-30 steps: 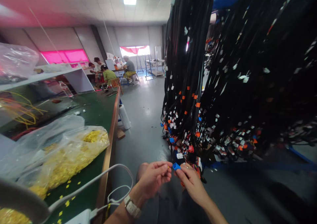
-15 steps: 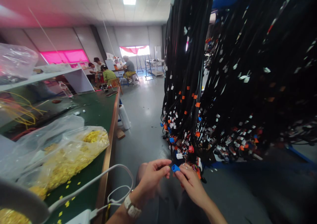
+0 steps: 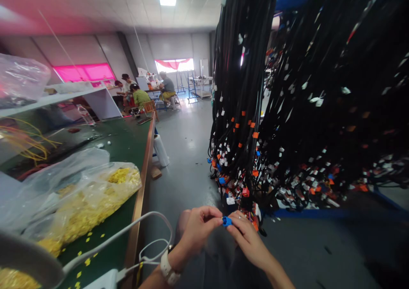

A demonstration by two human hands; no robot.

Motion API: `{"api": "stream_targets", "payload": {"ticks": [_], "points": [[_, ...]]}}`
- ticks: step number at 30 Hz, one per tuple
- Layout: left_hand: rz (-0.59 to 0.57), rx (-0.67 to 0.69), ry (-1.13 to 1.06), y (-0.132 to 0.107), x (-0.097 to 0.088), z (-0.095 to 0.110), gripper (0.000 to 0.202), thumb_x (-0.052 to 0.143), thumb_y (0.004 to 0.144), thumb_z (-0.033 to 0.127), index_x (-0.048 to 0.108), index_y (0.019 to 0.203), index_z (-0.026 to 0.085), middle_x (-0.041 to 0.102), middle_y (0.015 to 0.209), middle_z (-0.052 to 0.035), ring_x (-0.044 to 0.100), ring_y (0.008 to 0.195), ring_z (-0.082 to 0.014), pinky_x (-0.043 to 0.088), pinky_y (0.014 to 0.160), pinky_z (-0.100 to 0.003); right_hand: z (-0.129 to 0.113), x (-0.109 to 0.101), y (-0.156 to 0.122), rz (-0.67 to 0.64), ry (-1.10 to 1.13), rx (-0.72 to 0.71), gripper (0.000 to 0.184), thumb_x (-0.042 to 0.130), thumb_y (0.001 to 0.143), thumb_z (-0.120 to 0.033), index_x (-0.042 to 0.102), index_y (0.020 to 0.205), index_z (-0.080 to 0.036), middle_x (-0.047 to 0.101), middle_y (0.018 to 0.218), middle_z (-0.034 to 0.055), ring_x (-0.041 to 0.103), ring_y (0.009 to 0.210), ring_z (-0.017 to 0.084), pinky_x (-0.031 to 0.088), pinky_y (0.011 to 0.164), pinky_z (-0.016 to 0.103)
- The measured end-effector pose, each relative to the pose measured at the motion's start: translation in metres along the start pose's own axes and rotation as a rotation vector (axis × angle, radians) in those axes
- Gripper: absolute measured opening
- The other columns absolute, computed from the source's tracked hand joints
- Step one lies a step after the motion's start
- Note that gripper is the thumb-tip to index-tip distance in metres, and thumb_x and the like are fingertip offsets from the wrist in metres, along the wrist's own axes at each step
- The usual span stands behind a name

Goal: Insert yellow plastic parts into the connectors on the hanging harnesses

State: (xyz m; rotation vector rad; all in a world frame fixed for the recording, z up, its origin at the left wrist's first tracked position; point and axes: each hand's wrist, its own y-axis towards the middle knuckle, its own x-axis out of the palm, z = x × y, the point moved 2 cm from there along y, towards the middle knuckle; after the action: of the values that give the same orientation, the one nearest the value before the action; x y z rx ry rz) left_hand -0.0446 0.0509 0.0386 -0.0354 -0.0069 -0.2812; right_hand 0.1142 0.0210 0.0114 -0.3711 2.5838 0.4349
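Observation:
A small blue connector with an open end sits between my two hands, low in the middle of the view. Fingers and thumb of my right hand are closed round it from the right. On the other side, my left hand pinches with thumb and forefinger at the connector's open end. Whatever lies in that pinch is too small to make out. Just beyond my hands hangs a bundle of black wire harnesses, with white, orange, blue and red connectors at its lower ends.
A green-topped bench on the left bears a clear plastic bag of small yellow parts, some spilled beside it. A white cable loops over the bench edge. More harnesses hang at right. Several people sit far back.
My left hand's fingertips have moved right and now meet the blue connector's open end. The connector has turned slightly in my right hand.

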Motion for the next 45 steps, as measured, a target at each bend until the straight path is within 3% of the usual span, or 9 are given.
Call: {"api": "stream_targets", "payload": {"ticks": [6, 14, 25, 29, 33, 36, 41, 45], "points": [[-0.081, 0.039, 0.005, -0.003, 0.002, 0.005, 0.007, 0.066, 0.066, 0.02, 0.066, 0.068, 0.014, 0.067, 0.081, -0.0065, 0.06, 0.078, -0.0164, 0.045, 0.073, -0.024, 0.0, 0.0, -0.001, -0.013, 0.003, -0.008, 0.026, 0.037, 0.093, -0.035, 0.054, 0.079, -0.022, 0.054, 0.08, 0.0021, 0.048, 0.082, 0.019, 0.037, 0.073, 0.031], [-0.045, 0.121, 0.171, -0.006, 0.002, 0.01, 0.006, 0.062, 0.07, 0.017, 0.068, 0.07, 0.015, 0.068, 0.082, -0.0067, 0.062, 0.08, -0.0172, 0.047, 0.075, -0.024, 0.001, 0.0, -0.002, -0.008, -0.026, -0.006, 0.026, 0.038, 0.092, -0.037, 0.057, 0.083, -0.021, 0.057, 0.084, 0.0037, 0.049, 0.086, 0.02, 0.039, 0.076, 0.033], [-0.073, 0.126, 0.285, -0.007, 0.002, 0.009, 0.01, 0.059, 0.073, 0.016, 0.069, 0.073, 0.017, 0.068, 0.085, -0.0065, 0.062, 0.081, -0.0174, 0.046, 0.075, -0.024, 0.0, 0.0, -0.002, -0.007, -0.028, 0.004, 0.027, 0.039, 0.092, -0.04, 0.057, 0.082, -0.022, 0.058, 0.083, 0.0041, 0.05, 0.084, 0.021, 0.039, 0.076, 0.034], [-0.138, 0.121, 0.283, -0.006, 0.0, 0.01, 0.011, 0.059, 0.074, 0.019, 0.069, 0.073, 0.016, 0.069, 0.081, -0.0066, 0.061, 0.078, -0.0176, 0.044, 0.073, -0.024, 0.0, 0.0, -0.002, 0.004, -0.031, -0.004, 0.024, 0.04, 0.092, -0.038, 0.057, 0.085, -0.022, 0.057, 0.085, 0.0037, 0.05, 0.086, 0.02, 0.038, 0.081, 0.035], [-0.169, 0.038, 0.187, -0.003, 0.0, 0.009, 0.013, 0.061, 0.073, 0.024, 0.068, 0.072, 0.013, 0.067, 0.074, -0.0064, 0.058, 0.071, -0.0157, 0.042, 0.066, -0.023, -0.002, 0.0, -0.001, -0.006, -0.033, -0.001, 0.027, 0.04, 0.092, -0.038, 0.055, 0.078, -0.021, 0.055, 0.079, 0.0027, 0.049, 0.081, 0.019, 0.039, 0.073, 0.032], [-0.144, -0.068, 0.035, -0.001, -0.001, 0.005, 0.02, 0.071, 0.064, 0.029, 0.063, 0.07, 0.012, 0.059, 0.062, -0.0014, 0.051, 0.058, -0.0105, 0.039, 0.057, -0.021, -0.005, -0.001, 0.0, -0.011, -0.039, -0.008, 0.028, 0.039, 0.092, -0.039, 0.056, 0.079, -0.021, 0.056, 0.08, 0.0029, 0.049, 0.082, 0.019, 0.038, 0.073, 0.033], [-0.303, -0.294, -0.122, -0.006, 0.001, -0.003, 0.044, 0.068, 0.068, 0.044, 0.061, 0.098, 0.013, 0.056, 0.064, 0.0004, 0.053, 0.051, -0.0085, 0.041, 0.05, -0.02, -0.003, -0.002, -0.001, -0.013, -0.059, -0.016, 0.027, 0.04, 0.091, -0.039, 0.057, 0.079, -0.022, 0.056, 0.08, 0.0026, 0.049, 0.082, 0.019, 0.039, 0.074, 0.033], [-0.39, -0.391, -0.158, -0.008, 0.001, -0.007, 0.049, 0.061, 0.075, 0.046, 0.057, 0.112, 0.014, 0.059, 0.061, -0.0005, 0.056, 0.048, -0.009, 0.038, 0.046, -0.017, 0.0, -0.001, -0.002, -0.003, -0.049, -0.004, 0.027, 0.041, 0.091, -0.04, 0.057, 0.079, -0.022, 0.056, 0.08, 0.0024, 0.049, 0.083, 0.019, 0.039, 0.075, 0.032]]}}
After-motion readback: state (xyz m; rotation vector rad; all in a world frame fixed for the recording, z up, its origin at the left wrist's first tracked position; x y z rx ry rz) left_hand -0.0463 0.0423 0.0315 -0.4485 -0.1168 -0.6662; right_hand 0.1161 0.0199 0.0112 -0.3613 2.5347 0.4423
